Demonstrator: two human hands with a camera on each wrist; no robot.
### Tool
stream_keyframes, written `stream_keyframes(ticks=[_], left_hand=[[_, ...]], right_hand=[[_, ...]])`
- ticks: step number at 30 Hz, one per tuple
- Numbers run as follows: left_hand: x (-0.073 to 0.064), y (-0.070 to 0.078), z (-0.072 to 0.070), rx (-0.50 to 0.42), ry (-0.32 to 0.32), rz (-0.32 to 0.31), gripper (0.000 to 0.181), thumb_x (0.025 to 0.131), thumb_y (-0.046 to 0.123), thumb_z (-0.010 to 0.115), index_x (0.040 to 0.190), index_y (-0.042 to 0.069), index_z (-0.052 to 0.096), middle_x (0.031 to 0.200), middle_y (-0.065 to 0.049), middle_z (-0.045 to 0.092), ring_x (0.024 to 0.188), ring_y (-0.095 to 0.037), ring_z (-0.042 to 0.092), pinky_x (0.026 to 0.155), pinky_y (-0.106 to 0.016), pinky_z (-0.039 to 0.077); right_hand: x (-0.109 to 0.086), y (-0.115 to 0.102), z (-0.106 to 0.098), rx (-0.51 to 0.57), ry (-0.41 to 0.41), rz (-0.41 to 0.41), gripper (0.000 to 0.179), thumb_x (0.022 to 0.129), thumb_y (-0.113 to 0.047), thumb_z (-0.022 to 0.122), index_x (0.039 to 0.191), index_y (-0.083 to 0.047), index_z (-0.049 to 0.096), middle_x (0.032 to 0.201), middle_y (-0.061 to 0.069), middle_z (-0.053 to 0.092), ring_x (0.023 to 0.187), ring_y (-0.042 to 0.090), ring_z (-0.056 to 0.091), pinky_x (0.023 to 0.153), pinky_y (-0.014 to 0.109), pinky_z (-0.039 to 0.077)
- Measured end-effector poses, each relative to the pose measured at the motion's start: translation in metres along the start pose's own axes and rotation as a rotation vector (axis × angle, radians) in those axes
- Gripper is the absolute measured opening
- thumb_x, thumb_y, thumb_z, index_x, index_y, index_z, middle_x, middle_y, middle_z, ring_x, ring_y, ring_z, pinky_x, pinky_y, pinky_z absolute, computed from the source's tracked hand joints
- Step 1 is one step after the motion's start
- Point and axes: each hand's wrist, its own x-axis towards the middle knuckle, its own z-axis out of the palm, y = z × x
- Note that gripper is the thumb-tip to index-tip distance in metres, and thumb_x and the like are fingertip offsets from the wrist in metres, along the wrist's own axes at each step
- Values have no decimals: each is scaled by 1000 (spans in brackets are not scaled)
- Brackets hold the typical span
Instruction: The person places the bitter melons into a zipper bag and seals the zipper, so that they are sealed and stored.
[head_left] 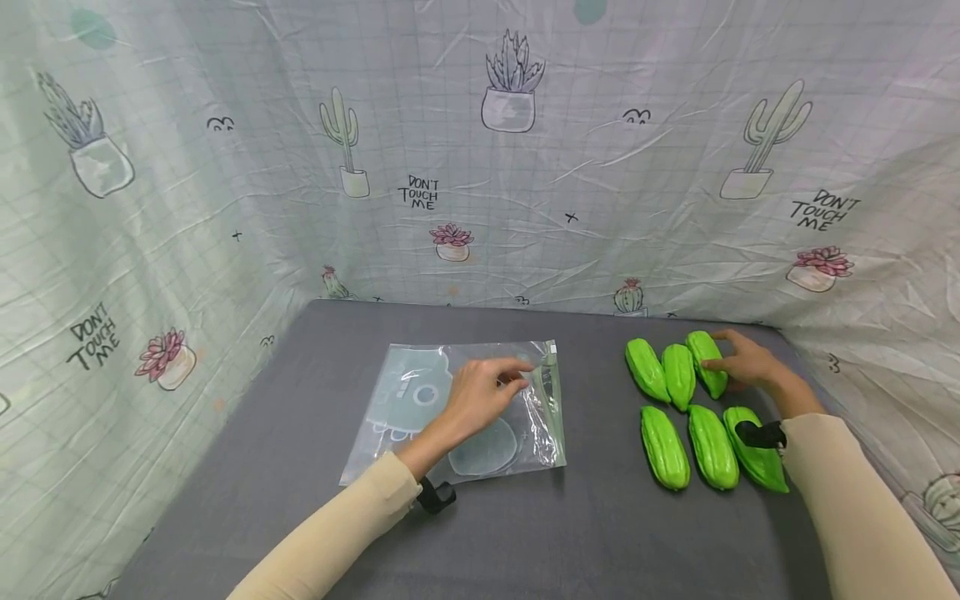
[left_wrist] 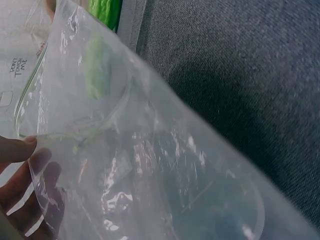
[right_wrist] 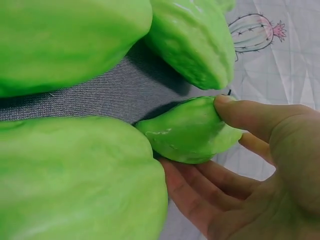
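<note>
My left hand point(head_left: 478, 392) pinches the green-zip edge of a clear plastic zip bag point(head_left: 420, 367) with pale printed shapes. The bag lies on the grey table in the head view. In the left wrist view, the thumb is at the mouth of the bag point(left_wrist: 120, 175), and the other fingers show through the plastic. My right hand point(head_left: 742, 362) grips a bright green, ridged, starfruit-like fruit point(right_wrist: 187, 132) at the back right, thumb on one side and fingers on the other. This fruit is the rightmost of the back row, beside another green fruit point(head_left: 678, 375).
More of the same green fruits stand in two rows on the right: one at the back left point(head_left: 647, 369), several in front, including the middle front fruit point(head_left: 712, 447). The right wrist strap overlaps the front right fruit point(head_left: 763, 458). A cactus-print curtain point(head_left: 510, 208) surrounds the grey table point(head_left: 247, 467).
</note>
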Motion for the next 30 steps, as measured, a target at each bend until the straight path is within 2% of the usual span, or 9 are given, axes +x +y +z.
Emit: stream_keyframes(ticks=[6, 13, 16, 19, 22, 25, 28, 30], left_hand=[[-3, -2, 1, 8, 16, -12, 23, 92, 16, 78, 114, 19, 79, 98, -1, 82, 79, -13, 76, 41, -19, 32], [-7, -3, -1, 24, 37, -27, 22, 92, 18, 78, 113, 21, 79, 98, 1, 82, 82, -13, 76, 47, -19, 39], [-7, -2, -2, 23, 37, -28, 22, 92, 18, 78, 114, 21, 79, 98, 0, 82, 82, -14, 76, 46, -20, 40], [-7, -2, -2, 14, 42, -28, 23, 91, 16, 78, 114, 20, 79, 98, -1, 82, 81, -14, 76, 45, -20, 38], [-6, -2, -2, 15, 38, -27, 23, 91, 15, 78, 114, 20, 79, 98, -1, 82, 80, -13, 75, 44, -20, 35], [-6, -2, -3, 24, 26, -26, 23, 92, 17, 78, 115, 20, 79, 98, 0, 82, 80, -13, 75, 44, -19, 34], [-6, -2, -5, 24, 30, -34, 22, 92, 17, 78, 114, 20, 79, 98, 0, 82, 81, -13, 75, 45, -19, 35], [-5, -2, -6, 22, 37, -42, 22, 92, 17, 78, 114, 21, 79, 98, 0, 82, 81, -13, 75, 45, -20, 37]], right_hand=[[-4, 0, -3, 23, 13, -5, 80, 102, -20, 61, 156, 13, 12, 151, 52, 17, 120, 62, 53, 78, 47, 63], [-6, -3, -9, 0, 30, -6, 81, 103, -21, 60, 157, 14, 11, 144, 53, 28, 117, 61, 55, 76, 48, 63], [-8, -5, -11, -20, 36, -13, 80, 103, -22, 60, 156, 14, 12, 140, 52, 34, 107, 55, 63, 75, 49, 62], [-11, -9, -15, -46, 50, -24, 80, 103, -24, 60, 156, 14, 14, 136, 51, 42, 90, 42, 71, 74, 50, 61], [-15, -14, -18, -63, 70, -37, 79, 102, -24, 61, 156, 13, 16, 133, 50, 49, 81, 34, 73, 75, 52, 61], [-20, -22, -21, -63, 79, -43, 80, 103, -26, 60, 157, 12, 16, 134, 49, 49, 92, 43, 71, 78, 52, 61], [-22, -30, -23, -55, 73, -51, 81, 104, -30, 60, 159, 9, 14, 140, 50, 43, 109, 55, 63, 82, 52, 61], [-23, -35, -23, -49, 72, -58, 81, 105, -31, 59, 160, 7, 13, 142, 50, 41, 116, 58, 58, 83, 52, 61]])
